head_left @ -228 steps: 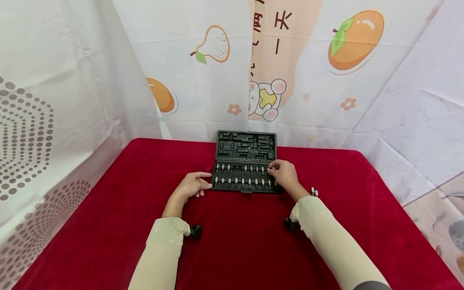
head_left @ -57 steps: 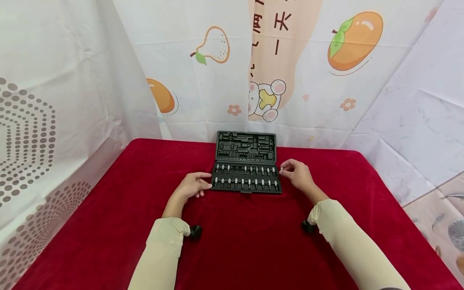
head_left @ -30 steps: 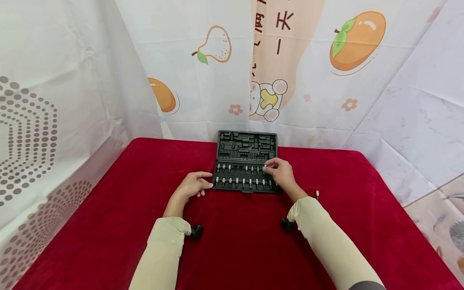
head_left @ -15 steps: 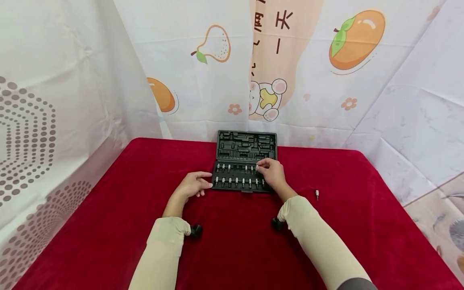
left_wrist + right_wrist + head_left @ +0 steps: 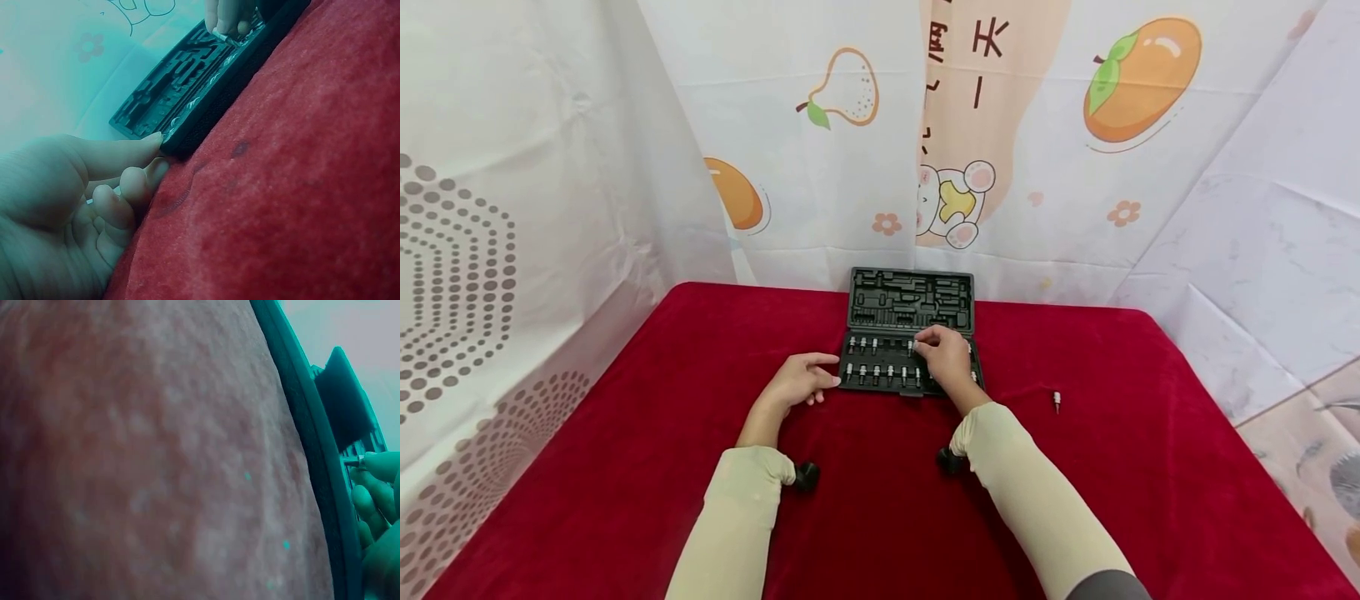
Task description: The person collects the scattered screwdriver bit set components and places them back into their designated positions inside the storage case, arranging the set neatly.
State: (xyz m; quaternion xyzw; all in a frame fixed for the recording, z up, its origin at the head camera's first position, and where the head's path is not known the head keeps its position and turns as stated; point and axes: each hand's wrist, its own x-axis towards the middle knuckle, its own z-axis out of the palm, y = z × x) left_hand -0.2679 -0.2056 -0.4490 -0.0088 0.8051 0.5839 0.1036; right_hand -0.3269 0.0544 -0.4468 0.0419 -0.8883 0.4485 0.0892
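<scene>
A black socket case (image 5: 880,387) lies open on the table, with rows of silver bit sockets (image 5: 891,374) in its lower half. My left hand (image 5: 794,380) rests at the case's left edge, its thumb touching the corner in the left wrist view; the index finger is extended. My right hand (image 5: 946,358) is over the upper row, pinching a small bit socket (image 5: 354,462) between thumb and finger. It covers part of the right side of the case. One loose bit socket (image 5: 1057,402) lies on the cloth to the right.
A red cloth (image 5: 880,500) covers the table. The case lid (image 5: 912,298), with moulded recesses, stands raised at the back. Printed curtains (image 5: 820,208) hang close behind the table and at both sides.
My right hand took up one of two loose bit sockets on the right and carried it over the case, then moved left along the upper row. My left hand stayed put.
</scene>
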